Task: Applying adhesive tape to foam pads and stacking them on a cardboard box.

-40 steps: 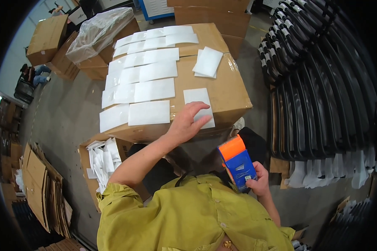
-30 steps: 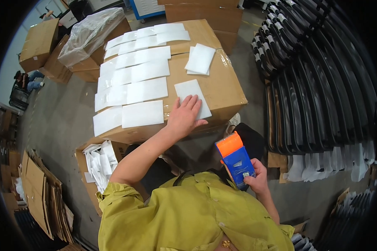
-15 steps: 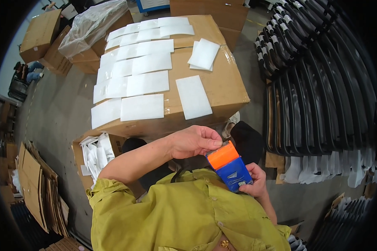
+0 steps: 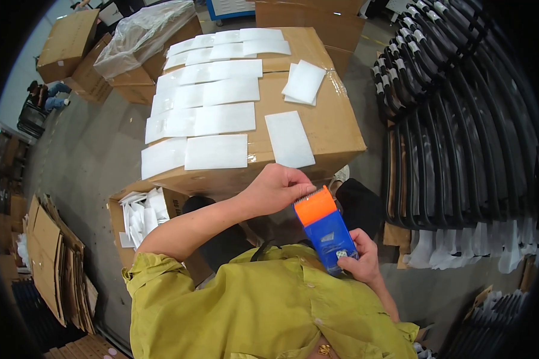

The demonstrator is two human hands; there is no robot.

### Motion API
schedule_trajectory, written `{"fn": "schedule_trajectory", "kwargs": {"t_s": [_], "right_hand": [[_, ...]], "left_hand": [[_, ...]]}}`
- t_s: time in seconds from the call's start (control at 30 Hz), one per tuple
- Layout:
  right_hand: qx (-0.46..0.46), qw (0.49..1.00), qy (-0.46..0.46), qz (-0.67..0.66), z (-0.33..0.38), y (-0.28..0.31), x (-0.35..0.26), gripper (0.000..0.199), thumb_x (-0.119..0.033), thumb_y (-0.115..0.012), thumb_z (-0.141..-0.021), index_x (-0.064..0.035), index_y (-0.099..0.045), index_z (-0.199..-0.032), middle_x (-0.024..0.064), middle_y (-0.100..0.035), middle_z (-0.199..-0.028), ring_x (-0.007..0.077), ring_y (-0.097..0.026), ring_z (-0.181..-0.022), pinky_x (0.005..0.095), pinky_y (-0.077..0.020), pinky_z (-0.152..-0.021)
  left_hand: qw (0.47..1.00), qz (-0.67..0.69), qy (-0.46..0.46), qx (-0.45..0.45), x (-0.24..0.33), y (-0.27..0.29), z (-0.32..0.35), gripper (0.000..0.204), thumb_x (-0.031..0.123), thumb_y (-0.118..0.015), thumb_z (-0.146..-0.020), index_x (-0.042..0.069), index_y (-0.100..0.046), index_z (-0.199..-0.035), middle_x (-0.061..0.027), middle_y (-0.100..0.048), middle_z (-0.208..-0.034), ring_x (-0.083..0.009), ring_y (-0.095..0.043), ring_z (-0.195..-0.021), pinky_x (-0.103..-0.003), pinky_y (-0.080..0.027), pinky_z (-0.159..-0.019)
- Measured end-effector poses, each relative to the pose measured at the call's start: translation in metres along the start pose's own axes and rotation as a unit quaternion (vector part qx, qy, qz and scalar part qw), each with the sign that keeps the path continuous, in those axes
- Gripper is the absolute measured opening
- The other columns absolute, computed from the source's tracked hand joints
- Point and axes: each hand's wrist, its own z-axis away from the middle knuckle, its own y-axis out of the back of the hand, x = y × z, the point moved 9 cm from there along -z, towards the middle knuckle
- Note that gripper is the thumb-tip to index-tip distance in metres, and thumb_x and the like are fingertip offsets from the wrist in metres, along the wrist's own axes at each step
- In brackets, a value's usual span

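My right hand (image 4: 363, 256) is wrapped round the lower end of a blue and orange tape dispenser (image 4: 329, 236), which I hold tilted in front of my chest. A row of metal teeth runs along its upper edge. My left hand (image 4: 277, 188) reaches across to those teeth, thumb and fingers pinched together at their left part. Whatever lies in that pinch is too small to make out. Beyond my hands, white foam sheets (image 4: 215, 152) lie in overlapping rows on a large cardboard box (image 4: 335, 140). A single sheet (image 4: 290, 139) and a small stack (image 4: 305, 82) lie on its right side.
An open carton (image 4: 118, 210) of white pieces stands left of my legs. Flattened cardboard (image 4: 48, 257) leans at far left. Stacked black curved frames (image 4: 455, 155) rise on the right. Behind are a plastic-covered box (image 4: 144, 42) and a seated person (image 4: 53, 99).
The whole view has shifted, so the box and sheets sit further right and slightly lower. My left hand still pinches at the dispenser's teeth, and the dispenser stands a little more upright.
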Motion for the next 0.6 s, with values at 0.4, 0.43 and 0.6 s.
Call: {"fn": "schedule_trajectory", "kwargs": {"t_s": [0.4, 0.43, 0.6], "right_hand": [[0.059, 0.996, -0.055, -0.026, -0.006, -0.018, 0.0, 0.03, -0.01, -0.064, -0.072, 0.0002, -0.045, -0.092, 0.0067, -0.057, -0.086, 0.0077, -0.054, -0.074, 0.022, -0.0443, -0.067], [0.068, 0.995, -0.054, -0.037, -0.011, -0.019, 0.001, 0.03, -0.014, -0.064, -0.073, 0.0005, -0.045, -0.091, 0.0068, -0.057, -0.085, 0.0076, -0.053, -0.072, 0.0221, -0.044, -0.066], [0.09, 0.993, -0.062, -0.053, -0.027, -0.019, -0.002, 0.033, -0.022, -0.064, -0.073, 0.0014, -0.046, -0.089, 0.0067, -0.057, -0.081, 0.0074, -0.052, -0.069, 0.0219, -0.0431, -0.064]], "left_hand": [[0.876, -0.376, -0.258, 0.16, 0.036, 0.077, -0.045, 0.019, 0.017, -0.054, -0.082, -0.001, -0.058, -0.078, -0.008, -0.057, -0.065, -0.0181, -0.055, -0.058, -0.028, -0.045, -0.055], [0.875, -0.377, -0.259, 0.157, 0.032, 0.075, -0.049, 0.019, 0.017, -0.054, -0.082, -0.001, -0.058, -0.078, -0.008, -0.057, -0.065, -0.0181, -0.055, -0.058, -0.028, -0.045, -0.055], [0.913, -0.347, -0.134, 0.168, 0.006, 0.084, -0.069, 0.014, 0.016, -0.054, -0.08, 0.003, -0.058, -0.08, -0.0123, -0.055, -0.075, -0.0311, -0.053, -0.065, -0.033, -0.045, -0.06]]}}
